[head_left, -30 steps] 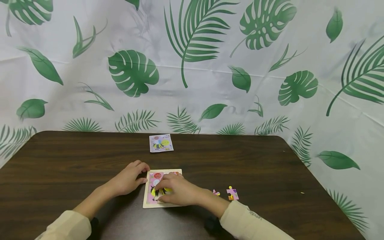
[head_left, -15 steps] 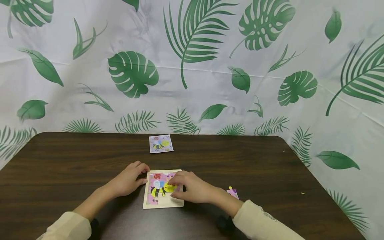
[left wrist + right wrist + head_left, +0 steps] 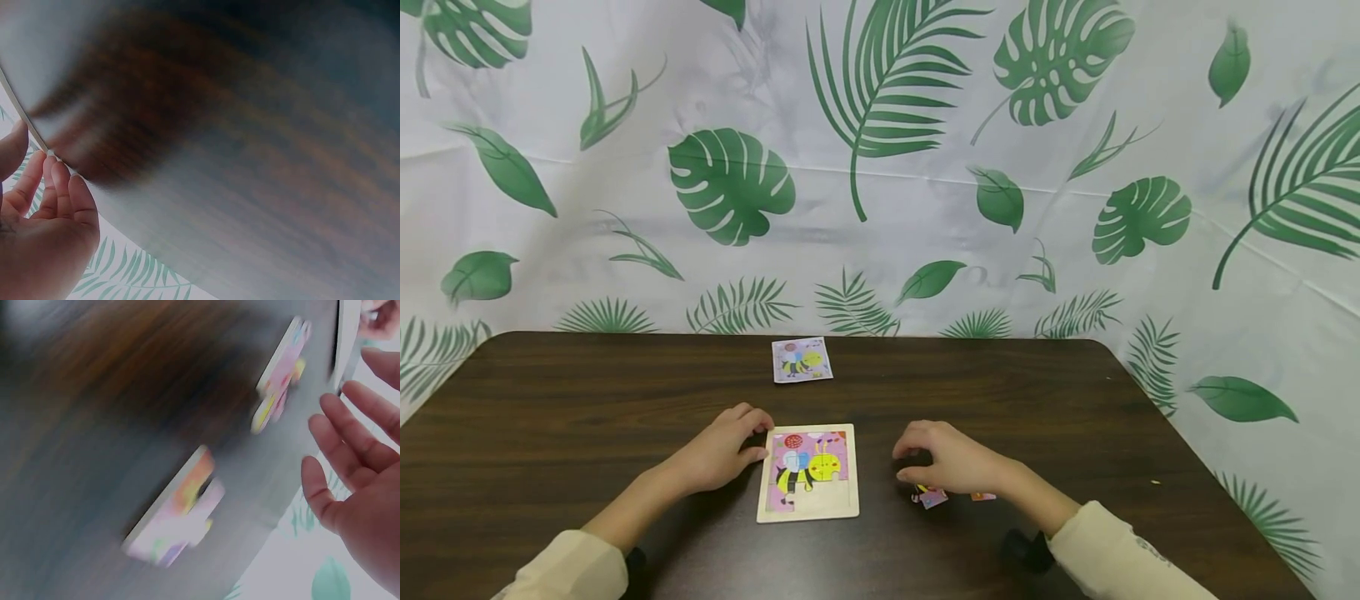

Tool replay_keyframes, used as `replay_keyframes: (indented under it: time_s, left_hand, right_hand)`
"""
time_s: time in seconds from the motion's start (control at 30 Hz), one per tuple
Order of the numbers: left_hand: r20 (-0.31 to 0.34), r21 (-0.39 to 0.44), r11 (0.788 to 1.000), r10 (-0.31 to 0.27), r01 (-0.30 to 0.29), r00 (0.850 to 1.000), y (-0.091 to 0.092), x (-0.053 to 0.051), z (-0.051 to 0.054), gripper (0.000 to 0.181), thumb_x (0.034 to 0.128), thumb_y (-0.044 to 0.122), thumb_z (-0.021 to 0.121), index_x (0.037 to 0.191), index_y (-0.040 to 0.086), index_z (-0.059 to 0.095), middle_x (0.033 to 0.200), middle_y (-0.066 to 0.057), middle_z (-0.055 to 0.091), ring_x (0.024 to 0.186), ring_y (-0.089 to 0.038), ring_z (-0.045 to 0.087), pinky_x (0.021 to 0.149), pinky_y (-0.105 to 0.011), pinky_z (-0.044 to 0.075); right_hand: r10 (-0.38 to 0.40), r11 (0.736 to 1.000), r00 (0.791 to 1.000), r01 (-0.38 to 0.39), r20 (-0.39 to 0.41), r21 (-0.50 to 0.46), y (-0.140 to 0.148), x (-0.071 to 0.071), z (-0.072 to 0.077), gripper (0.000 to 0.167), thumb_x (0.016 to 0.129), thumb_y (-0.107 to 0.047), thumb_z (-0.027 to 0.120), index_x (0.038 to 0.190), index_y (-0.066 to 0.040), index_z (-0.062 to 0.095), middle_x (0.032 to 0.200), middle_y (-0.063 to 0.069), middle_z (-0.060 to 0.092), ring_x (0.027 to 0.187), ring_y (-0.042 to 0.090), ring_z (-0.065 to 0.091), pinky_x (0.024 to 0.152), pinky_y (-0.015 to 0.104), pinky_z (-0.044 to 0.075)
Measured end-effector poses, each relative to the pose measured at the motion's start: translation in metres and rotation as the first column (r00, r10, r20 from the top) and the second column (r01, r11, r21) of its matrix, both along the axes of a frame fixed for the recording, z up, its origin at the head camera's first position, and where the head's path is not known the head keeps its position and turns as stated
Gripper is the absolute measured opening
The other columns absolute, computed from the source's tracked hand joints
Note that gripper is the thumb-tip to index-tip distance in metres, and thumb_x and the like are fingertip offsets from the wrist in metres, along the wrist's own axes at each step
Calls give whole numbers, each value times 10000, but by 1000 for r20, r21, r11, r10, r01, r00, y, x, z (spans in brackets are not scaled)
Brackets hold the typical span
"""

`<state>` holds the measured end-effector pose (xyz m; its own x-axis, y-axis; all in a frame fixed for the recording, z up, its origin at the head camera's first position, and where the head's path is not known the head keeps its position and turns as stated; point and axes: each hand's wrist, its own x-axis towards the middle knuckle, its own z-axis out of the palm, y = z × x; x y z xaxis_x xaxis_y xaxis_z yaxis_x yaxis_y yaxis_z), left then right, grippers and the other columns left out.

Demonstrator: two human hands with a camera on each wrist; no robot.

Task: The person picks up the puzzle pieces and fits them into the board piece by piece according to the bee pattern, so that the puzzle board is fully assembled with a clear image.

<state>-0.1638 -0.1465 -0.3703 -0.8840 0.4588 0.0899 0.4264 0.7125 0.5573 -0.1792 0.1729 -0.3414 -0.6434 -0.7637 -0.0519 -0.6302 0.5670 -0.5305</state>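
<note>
A square wooden puzzle tray lies on the table with a partly assembled bee picture and bare wood at its lower right. My left hand touches the tray's left side, thumb and fingertips spread along the edge; the left wrist view shows these fingers fairly straight. To the tray's right, my right hand hovers with relaxed fingers and nothing between them. Beneath it, one pink puzzle piece and another piece are partly hidden. Both loose pieces look blurred in the right wrist view.
A printed bee picture card lies near the back of the dark wood table. Behind the table hangs a white cloth with green leaves. A tiny pale scrap lies at the right.
My right hand has moved right, off the puzzle tray and over to the loose pieces, uncovering the bee picture. The left hand has stayed at the tray's edge.
</note>
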Motion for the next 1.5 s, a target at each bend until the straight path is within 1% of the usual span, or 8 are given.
replay_keyframes:
  time_s: [0.27, 0.53, 0.73, 0.93, 1.03, 1.17, 1.4, 1.5]
  left_hand:
    - [-12, -1, 1000, -4, 4, 1000, 0, 1, 1, 205, 825, 59, 657, 1001, 15, 560, 940, -56, 496, 869, -222, 474, 785, -416, 425]
    - [-2, -3, 1000, 1, -1, 1000, -1, 0, 0, 211, 826, 64, 658, 1008, 20, 561, 949, -56, 497, 876, -223, 474, 792, -416, 428]
    - [3, 3, 1000, -2, 2, 1000, 0, -1, -1, 216, 825, 65, 661, 1011, 20, 561, 950, -54, 497, 876, -221, 475, 793, -413, 431]
    - [-3, 2, 1000, -4, 4, 1000, 0, 0, 0, 211, 826, 63, 659, 1008, 20, 560, 947, -52, 496, 876, -221, 475, 789, -412, 431]
    - [-6, 1, 1000, -7, 7, 1000, 0, 0, -1, 212, 825, 62, 659, 1007, 19, 559, 943, -51, 495, 872, -221, 474, 786, -410, 431]
    - [-12, 1, 1000, -12, 12, 1000, 0, 0, 0, 211, 824, 56, 658, 1006, 17, 558, 939, -52, 495, 871, -222, 477, 783, -417, 426]
    - [-8, -4, 1000, -8, 8, 1000, 0, 0, 1, 214, 826, 58, 656, 1010, 15, 558, 944, -58, 498, 875, -229, 480, 787, -425, 423]
    - [-5, -6, 1000, -9, 9, 1000, 0, 0, 1, 212, 827, 59, 656, 1010, 18, 558, 945, -56, 497, 875, -226, 479, 786, -423, 423]
  right_hand:
    - [-17, 999, 1000, 16, 26, 29, 33, 0, -2, 148, 824, -136, 672, 955, -73, 645, 945, -21, 587, 890, 148, 549, 783, 322, 456]
    - [-7, 999, 999, 5, 42, 42, 43, 4, -1, 189, 769, -121, 716, 937, -107, 632, 1023, -54, 531, 956, 142, 516, 820, 326, 436]
    - [-23, 999, 998, 21, 64, 38, 47, 8, -5, 219, 780, -170, 727, 964, -125, 618, 1098, 7, 492, 994, 201, 478, 727, 278, 433]
    - [-25, 999, 1000, 25, -4, 44, 48, 9, -10, 208, 791, -216, 721, 964, -162, 619, 1096, -30, 484, 1012, 185, 464, 802, 405, 391]
    - [-30, 999, 999, 31, -33, 42, 49, 10, -12, 203, 792, -224, 719, 961, -177, 617, 1089, -47, 481, 1002, 166, 459, 794, 429, 372]
    - [-25, 1000, 998, 25, -52, 15, 48, 12, -14, 193, 790, -197, 721, 945, -168, 611, 1076, -33, 483, 977, 154, 459, 775, 359, 399]
    - [-27, 1000, 997, 26, -74, -6, 47, 15, -16, 177, 793, -201, 716, 916, -176, 592, 1063, -18, 496, 979, 154, 457, 788, 384, 378]
    - [-28, 999, 998, 26, -62, -29, 47, 14, -18, 190, 788, -192, 720, 914, -169, 579, 1055, -21, 500, 967, 155, 457, 746, 317, 396]
